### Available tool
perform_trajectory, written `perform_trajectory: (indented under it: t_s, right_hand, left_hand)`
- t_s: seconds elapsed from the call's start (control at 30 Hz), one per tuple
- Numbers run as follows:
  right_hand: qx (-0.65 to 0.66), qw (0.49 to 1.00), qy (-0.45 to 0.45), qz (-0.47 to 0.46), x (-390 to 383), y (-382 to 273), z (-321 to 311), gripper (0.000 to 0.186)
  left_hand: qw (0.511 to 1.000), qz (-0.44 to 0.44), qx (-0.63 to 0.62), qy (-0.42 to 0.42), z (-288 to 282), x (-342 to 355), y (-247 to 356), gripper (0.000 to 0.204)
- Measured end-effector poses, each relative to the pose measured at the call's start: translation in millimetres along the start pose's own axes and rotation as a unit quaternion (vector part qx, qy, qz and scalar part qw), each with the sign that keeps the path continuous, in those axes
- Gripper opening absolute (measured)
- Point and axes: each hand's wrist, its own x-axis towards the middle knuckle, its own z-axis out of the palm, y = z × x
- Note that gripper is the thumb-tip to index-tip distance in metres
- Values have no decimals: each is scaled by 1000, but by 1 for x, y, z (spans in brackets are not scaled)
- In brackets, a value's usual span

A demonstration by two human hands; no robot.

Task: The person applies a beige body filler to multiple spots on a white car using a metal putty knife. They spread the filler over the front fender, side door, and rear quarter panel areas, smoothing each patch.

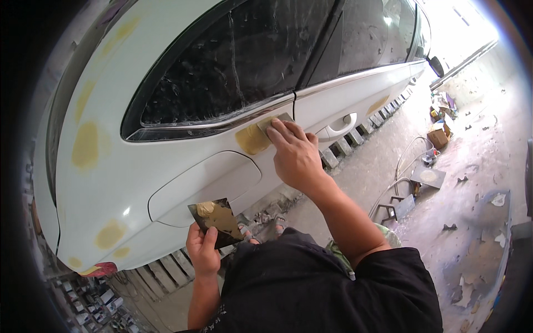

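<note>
A white car (pixel 127 183) fills the left and upper part of the head view. My right hand (pixel 294 150) is closed on a flat spreader (pixel 285 117), pressed to the body panel just below the rear side window. Beside the blade lies a yellowish patch of filler (pixel 252 139) on the paint. Lower down, my left hand (pixel 205 247) grips a dark square mixing plate (pixel 222 219) by its near edge, thumb on top. A lump of yellow-tan putty (pixel 207 210) sits on its far left corner. Part of the spreader is hidden behind my right fingers.
More yellow filler patches (pixel 86 145) dot the car's rear panel. A door handle (pixel 336 127) lies right of my right hand, the fuel flap (pixel 205 186) left of it. On the floor are a cardboard box (pixel 438 136), a hose (pixel 397 180) and a small stool (pixel 402 206).
</note>
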Motion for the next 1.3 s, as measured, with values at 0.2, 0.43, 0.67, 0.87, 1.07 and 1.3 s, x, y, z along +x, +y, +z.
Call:
perform_trajectory:
  t_s: [0.2,0.43,0.67,0.87,1.07,1.3]
  right_hand:
    - [-12,997,-75,26,-11,3,-13,54]
    - [25,999,-37,8,0,10,-5,53]
    - [29,998,-59,14,-28,7,-9,50]
    - [33,998,-43,10,0,8,-15,52]
    - [37,997,-66,30,-19,14,-4,55]
    - [90,995,-40,3,-46,-2,-18,55]
  left_hand:
    - [1000,0,-5,-24,-6,1,-3,30]
    - [1000,0,2,-22,-5,4,-4,29]
    - [999,-6,4,-36,0,5,-2,28]
    - [999,3,4,-45,1,9,-1,30]
    - [999,-2,-10,-37,3,6,2,31]
    - [994,-28,-109,-2,29,14,10,36]
